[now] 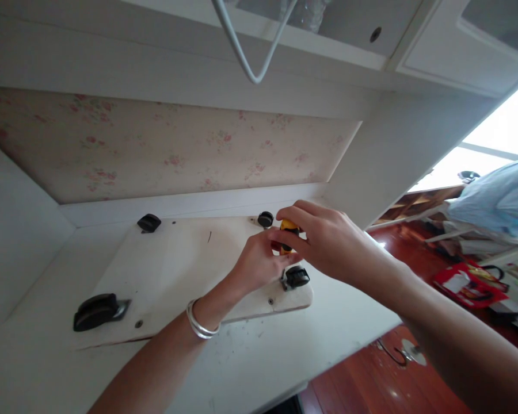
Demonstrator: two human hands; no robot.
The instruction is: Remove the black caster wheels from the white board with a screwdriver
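Note:
My right hand [317, 233] is closed around the yellow-and-black handle of what looks like a screwdriver [289, 226], above the right end of a white board [176, 270]. My left hand [261, 259] is closed at the lower part of the same tool, where a bit of red shows; its tip is hidden. A black caster [296, 277] stands just below my hands, and another caster [265, 219] lies beyond them. Two more casters, one near left [97, 312] and one far left [149, 222], sit wheels up on the board.
The board lies on a white desktop [285, 333] in front of a floral panel [198, 152]. Overhead hang a white shelf edge [328, 49] and a bent white rod [254, 75]. At right, a red bag [470, 284] rests on the reddish wooden floor [354, 374].

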